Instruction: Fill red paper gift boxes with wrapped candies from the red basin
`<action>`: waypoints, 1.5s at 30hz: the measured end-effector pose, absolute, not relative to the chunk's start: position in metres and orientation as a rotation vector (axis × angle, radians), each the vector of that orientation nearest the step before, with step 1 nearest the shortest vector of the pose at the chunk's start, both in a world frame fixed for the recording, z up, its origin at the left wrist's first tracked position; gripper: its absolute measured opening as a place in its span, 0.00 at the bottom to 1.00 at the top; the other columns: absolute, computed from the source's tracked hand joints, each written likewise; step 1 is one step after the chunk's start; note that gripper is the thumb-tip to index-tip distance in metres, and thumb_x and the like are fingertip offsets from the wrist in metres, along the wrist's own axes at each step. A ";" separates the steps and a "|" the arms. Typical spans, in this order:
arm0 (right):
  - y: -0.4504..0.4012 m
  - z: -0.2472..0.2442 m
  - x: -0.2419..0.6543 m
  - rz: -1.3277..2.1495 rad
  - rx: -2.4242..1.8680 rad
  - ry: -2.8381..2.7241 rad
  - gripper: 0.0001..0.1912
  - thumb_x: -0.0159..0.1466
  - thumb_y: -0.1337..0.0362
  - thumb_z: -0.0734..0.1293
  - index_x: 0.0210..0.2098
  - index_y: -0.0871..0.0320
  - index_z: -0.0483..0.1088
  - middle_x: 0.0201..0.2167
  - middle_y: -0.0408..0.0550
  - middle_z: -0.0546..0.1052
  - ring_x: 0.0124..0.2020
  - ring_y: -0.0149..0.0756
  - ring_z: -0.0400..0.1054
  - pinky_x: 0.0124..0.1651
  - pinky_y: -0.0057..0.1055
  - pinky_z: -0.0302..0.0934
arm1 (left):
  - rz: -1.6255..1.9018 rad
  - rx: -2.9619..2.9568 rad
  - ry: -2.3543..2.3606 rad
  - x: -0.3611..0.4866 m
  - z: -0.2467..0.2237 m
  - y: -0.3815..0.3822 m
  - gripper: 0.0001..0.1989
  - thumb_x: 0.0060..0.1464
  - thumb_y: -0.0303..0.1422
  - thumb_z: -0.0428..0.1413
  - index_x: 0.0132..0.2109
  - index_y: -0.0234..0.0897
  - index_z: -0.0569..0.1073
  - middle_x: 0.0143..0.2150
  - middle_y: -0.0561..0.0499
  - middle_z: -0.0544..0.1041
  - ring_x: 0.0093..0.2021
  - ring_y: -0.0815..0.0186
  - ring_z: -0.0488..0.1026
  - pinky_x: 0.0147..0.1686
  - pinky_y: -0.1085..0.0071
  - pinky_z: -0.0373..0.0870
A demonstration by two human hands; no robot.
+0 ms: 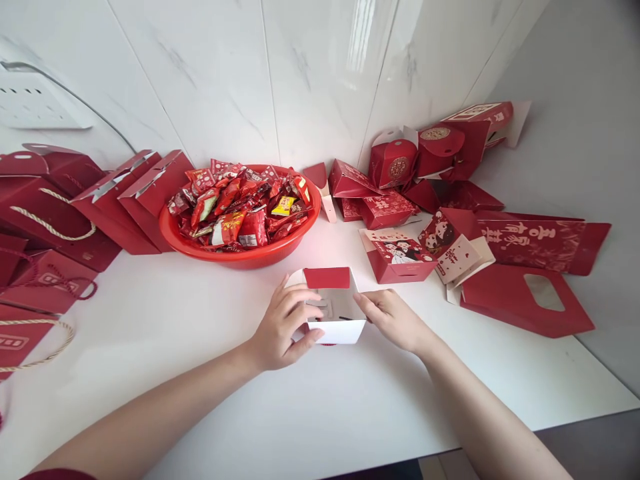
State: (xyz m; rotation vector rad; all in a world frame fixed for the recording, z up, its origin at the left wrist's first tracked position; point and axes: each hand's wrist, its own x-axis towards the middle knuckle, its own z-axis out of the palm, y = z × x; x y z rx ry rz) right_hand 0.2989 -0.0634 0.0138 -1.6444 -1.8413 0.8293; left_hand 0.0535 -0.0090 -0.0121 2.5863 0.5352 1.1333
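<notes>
A small box [336,331], white inside with a red flap at its back, stands with its top open on the white table. My left hand [290,323] grips its left side, fingers over the edge and thumb at the front. My right hand [387,317] pinches the box's right wall, its other fingers curled. Behind the box, a red basin [245,260] is heaped with wrapped sweets [235,210]. Just to the right sits a red and cream box [400,257] with cartoon figures on it.
Red gift bags with rope handles [50,220] stand at the left. Several red boxes [395,163] and a long red box [525,300] lie at the right. A tiled wall [320,80] closes off the back, with a power strip [40,100] at the upper left.
</notes>
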 end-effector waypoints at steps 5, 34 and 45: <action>-0.071 0.013 0.287 0.928 -1.433 -1.968 0.23 0.70 0.59 0.54 0.19 0.55 0.49 0.16 0.39 0.54 0.19 0.28 0.44 0.23 0.29 0.44 | 1.030 2.243 0.660 0.055 -0.019 -0.012 0.41 0.61 0.46 0.55 0.73 0.38 0.45 0.74 0.32 0.43 0.74 0.43 0.44 0.67 0.40 0.52; -0.063 0.008 0.285 0.697 -1.470 -1.466 0.13 0.69 0.54 0.63 0.43 0.54 0.76 0.42 0.49 0.79 0.37 0.40 0.71 0.39 0.34 0.63 | 0.614 2.396 0.529 0.052 -0.024 -0.005 0.55 0.55 0.41 0.62 0.74 0.42 0.31 0.72 0.33 0.47 0.71 0.43 0.50 0.65 0.42 0.59; -0.042 -0.024 0.268 0.965 -1.264 -1.335 0.28 0.73 0.45 0.51 0.30 0.57 0.69 0.28 0.44 0.71 0.31 0.35 0.65 0.37 0.30 0.59 | 0.686 1.737 0.356 0.056 -0.024 -0.005 0.63 0.49 0.41 0.68 0.73 0.49 0.28 0.74 0.36 0.47 0.70 0.41 0.55 0.63 0.45 0.62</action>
